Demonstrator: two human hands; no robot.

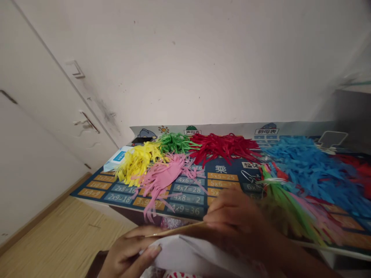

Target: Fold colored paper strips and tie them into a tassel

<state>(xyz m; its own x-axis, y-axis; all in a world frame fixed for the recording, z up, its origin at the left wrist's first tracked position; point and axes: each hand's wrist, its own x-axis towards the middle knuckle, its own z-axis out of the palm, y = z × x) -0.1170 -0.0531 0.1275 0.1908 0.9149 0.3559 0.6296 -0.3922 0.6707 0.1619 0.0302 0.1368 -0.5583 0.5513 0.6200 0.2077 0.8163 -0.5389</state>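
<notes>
While the grip of our left hand [131, 251] pinches the white paper [181, 253], thumb in front, our right hand [232, 214] clasps its brown upper edge; we hold it just before the desk [118, 197], long axis running sideways, left to right.

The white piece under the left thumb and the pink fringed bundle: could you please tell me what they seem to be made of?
White piece: probably paper or thin card, fairly matte, judging by its crease, though thin plastic is possible.
Pink fringed bundle: perhaps crepe paper or thin nonwoven fabric, matte, since its narrow strips hang limp without clear shine.
</notes>
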